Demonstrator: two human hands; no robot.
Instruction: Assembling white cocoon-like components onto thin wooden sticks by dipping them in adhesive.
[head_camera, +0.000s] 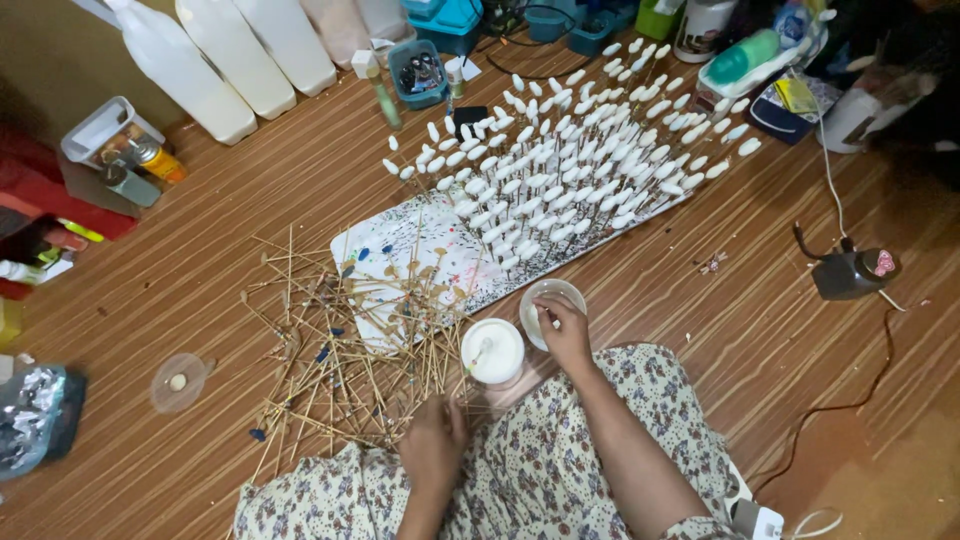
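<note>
My left hand (433, 441) rests low at the near edge of a loose pile of thin wooden sticks (340, 340) on the floor, fingers closed around a stick. My right hand (565, 330) hovers over a small clear bowl (548, 296) and pinches a stick whose tip dips into it. A round tub of white paste (493, 350) sits between the hands. Beyond them, a paint-spattered white board (420, 245) carries rows of upright sticks with white oval tips (580, 150).
Large white jugs (215, 60) stand at the back left. Small bins and bottles (120, 155) line the left side. A dark device with a cable (850, 272) lies at the right. A clear lid (178, 382) lies at the left. My floral skirt (540, 470) fills the bottom.
</note>
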